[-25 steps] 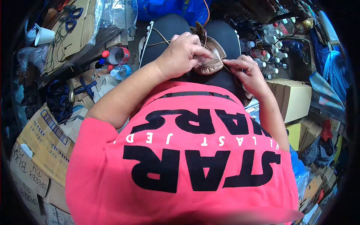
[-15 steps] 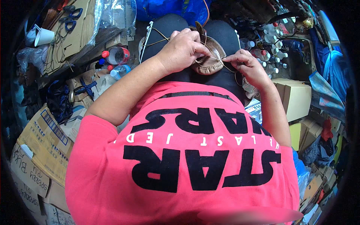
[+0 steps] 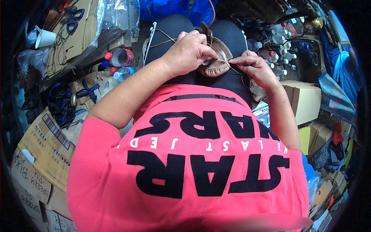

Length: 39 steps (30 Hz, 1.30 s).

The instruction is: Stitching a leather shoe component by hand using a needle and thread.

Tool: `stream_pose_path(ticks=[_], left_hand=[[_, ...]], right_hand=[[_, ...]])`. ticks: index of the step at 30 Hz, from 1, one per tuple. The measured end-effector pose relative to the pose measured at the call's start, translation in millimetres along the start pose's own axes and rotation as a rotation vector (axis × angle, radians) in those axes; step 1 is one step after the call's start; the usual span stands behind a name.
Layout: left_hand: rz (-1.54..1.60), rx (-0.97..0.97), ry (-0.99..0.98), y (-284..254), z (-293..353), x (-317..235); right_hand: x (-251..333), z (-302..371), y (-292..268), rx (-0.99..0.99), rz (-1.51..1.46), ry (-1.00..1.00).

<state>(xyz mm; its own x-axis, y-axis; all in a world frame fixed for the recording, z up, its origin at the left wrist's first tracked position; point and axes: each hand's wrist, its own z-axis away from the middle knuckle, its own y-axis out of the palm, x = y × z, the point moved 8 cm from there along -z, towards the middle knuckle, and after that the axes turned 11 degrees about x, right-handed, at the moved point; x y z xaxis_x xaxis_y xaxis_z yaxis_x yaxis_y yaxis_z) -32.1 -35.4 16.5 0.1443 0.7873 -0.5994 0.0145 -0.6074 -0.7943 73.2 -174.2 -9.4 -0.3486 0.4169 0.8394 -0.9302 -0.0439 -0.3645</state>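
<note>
A brown leather shoe upper with a gathered, puckered toe seam rests between my dark-clad thighs. My left hand is closed at its left side, thumb and forefinger pinching a light cord at the seam. From the right, my right hand pinches the same cord close to the leather edge, where the strand looks taut and short between both hands. A loose length of cord hangs below the right fingers. More cord trails across my left thigh. Whether a needle is held is too small to tell.
Plastic bottles stand left of my legs, and several more bottles crowd the right. Scissors lie on cardboard beside a white cup. A tan box sits by my right forearm; a blue bag lies ahead.
Almost nothing differs. Both hands keep their pinch on the cord at the shoe upper, with only a very slight shift of the arms.
</note>
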Motion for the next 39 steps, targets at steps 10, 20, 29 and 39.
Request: stream_pose_path(ticks=[10, 20, 29, 39], left_hand=[[0.207, 0.105, 0.196, 15.4, -30.5, 10.7], [0.161, 0.034, -0.049, 4.1, 0.9, -3.5], [0.632, 0.113, -0.37, 36.1, -7.0, 22.8], [0.571, 0.138, -0.283, 40.4, -19.8, 8.0]], right_hand=[[-6.0, -12.0, -0.3, 0.091, -0.154, -0.027], [2.2, 3.2, 6.5, -0.075, -0.105, -0.017], [-9.4, -3.8, 12.0, -0.116, -0.46, 0.06], [-1.4, -10.0, 4.6, -0.093, -0.297, 0.09]])
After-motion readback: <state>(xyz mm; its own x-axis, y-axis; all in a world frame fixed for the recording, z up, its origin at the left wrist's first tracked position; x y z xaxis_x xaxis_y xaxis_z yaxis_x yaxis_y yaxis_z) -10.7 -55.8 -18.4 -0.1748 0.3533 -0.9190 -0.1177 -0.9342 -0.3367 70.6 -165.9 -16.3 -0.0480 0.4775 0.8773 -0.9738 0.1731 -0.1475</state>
